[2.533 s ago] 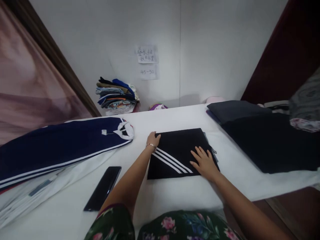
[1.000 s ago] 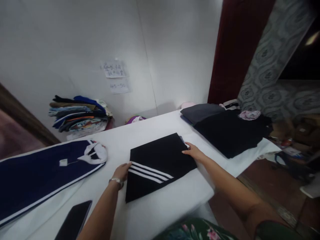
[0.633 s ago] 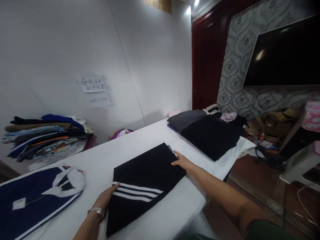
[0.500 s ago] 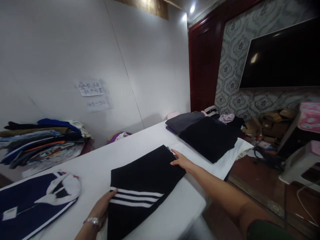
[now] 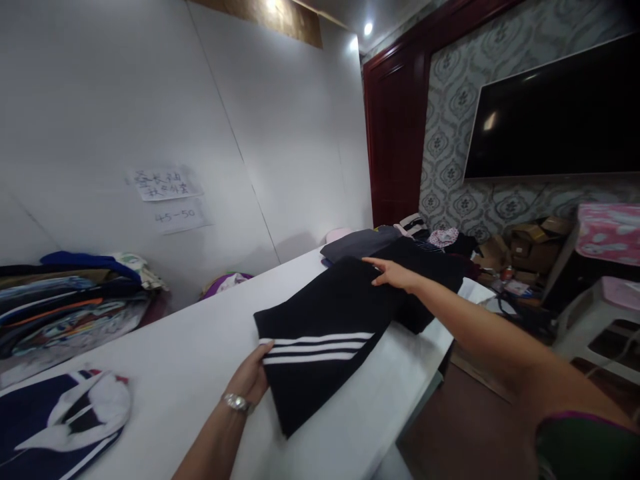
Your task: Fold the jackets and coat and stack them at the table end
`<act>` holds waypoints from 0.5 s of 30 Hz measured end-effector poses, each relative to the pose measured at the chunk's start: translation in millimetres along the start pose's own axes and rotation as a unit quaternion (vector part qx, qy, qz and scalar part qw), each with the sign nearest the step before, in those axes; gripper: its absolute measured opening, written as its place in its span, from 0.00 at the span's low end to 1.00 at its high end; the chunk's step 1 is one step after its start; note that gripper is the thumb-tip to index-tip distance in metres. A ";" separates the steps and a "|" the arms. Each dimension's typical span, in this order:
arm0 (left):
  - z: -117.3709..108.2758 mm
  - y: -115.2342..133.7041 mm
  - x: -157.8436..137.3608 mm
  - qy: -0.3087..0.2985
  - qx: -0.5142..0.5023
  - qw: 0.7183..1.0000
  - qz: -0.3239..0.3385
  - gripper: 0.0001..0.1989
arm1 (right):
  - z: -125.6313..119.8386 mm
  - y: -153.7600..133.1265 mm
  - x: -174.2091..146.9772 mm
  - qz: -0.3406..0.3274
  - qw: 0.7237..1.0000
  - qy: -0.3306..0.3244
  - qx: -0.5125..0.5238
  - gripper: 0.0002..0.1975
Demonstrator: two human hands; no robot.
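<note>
A folded black garment with three white stripes (image 5: 320, 313) is held up over the white table. My left hand (image 5: 253, 373), with a metal watch on the wrist, pinches its left edge beside the stripes. My right hand (image 5: 393, 273) grips its far right edge, the index finger stretched along the cloth. The garment's far end overlaps a pile of dark folded clothes (image 5: 430, 267), black and grey, so part of that pile is hidden. Its near corner hangs down close to the table.
On the white table (image 5: 190, 360), a navy garment with a white collar (image 5: 35, 413) lies at the left. A stack of folded clothes (image 5: 70, 293) stands by the wall. Beyond the right edge are a plastic stool (image 5: 595, 313) and cardboard boxes (image 5: 530, 247).
Both hands have carried the black garment away from me and to the right, from the middle of the table to the dark pile. The view has turned slightly right.
</note>
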State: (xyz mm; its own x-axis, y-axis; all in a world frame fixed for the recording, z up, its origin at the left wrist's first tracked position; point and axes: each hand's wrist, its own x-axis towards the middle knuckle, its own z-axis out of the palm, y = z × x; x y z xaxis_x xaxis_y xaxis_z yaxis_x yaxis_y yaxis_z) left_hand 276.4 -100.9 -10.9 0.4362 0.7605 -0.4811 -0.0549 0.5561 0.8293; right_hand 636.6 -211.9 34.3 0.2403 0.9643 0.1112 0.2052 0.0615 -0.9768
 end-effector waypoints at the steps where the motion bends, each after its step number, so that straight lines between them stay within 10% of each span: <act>1: 15.2 -0.6 7.3 -0.019 -0.004 1.000 0.009 0.11 | -16.4 -4.3 1.7 -0.015 0.999 0.005 -0.042 0.41; 8: 139.7 -13.3 67.1 -0.092 -0.035 0.995 0.035 0.04 | -129.4 -19.1 14.6 -0.001 0.898 0.108 -0.426 0.38; 15: 246.8 -33.7 112.0 -0.104 -0.059 0.993 0.019 0.04 | -217.9 -6.8 11.3 0.039 0.840 0.194 -0.505 0.38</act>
State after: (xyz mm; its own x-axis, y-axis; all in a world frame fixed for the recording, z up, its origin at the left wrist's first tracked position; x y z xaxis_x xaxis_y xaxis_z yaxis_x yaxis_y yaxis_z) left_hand 548.8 -117.2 -22.6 0.6064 0.7036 -0.3705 -0.1742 0.5722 0.8014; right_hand 844.6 -257.6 82.1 0.5417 0.7861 0.2976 0.8278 -0.4374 -0.3514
